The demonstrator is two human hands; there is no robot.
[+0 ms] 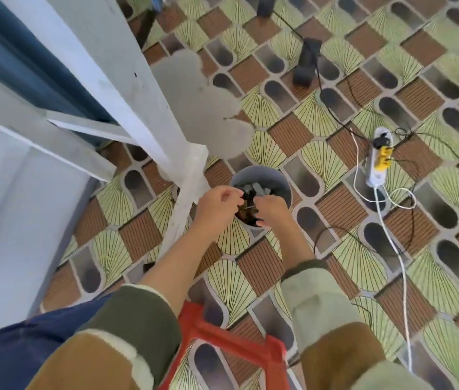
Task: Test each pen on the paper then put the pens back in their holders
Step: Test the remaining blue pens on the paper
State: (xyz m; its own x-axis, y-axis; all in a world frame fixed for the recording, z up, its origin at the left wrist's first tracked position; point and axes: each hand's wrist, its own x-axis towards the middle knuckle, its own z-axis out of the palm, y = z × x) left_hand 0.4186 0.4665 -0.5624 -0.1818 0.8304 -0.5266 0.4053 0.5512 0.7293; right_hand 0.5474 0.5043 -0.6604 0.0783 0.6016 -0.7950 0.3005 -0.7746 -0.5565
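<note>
Item: patterned floor [335,170], spread beneath and all round the left grip [218,205] and the right grip [273,212]. Item: white table frame [127,88], standing to the left of both grips, one leg passing just beside the left grip. Item: red stool [222,342], set behind the grips on the person's side, between the forearms. Item: grey round container [277,178], placed on the floor directly under both grips; dark and pale pieces are seen inside, too blurred to be named. Item: white power strip [378,161] with cables, laid well apart to the right of the right grip. Item: left grip, fingers curled with the fingertips drawn toward the thumb; what is held, if anything, cannot be told. Item: right grip, fingers curled, one end of a thin pale item [248,208] apparently pinched. That item, judged to be a pen, is found between the two grips, over the container's mouth. No paper is seen. The step is judged to be a pen being handled at its holder; whether it is being taken out or put back cannot be told. For a test stroke, paper would first have to be found.
</note>
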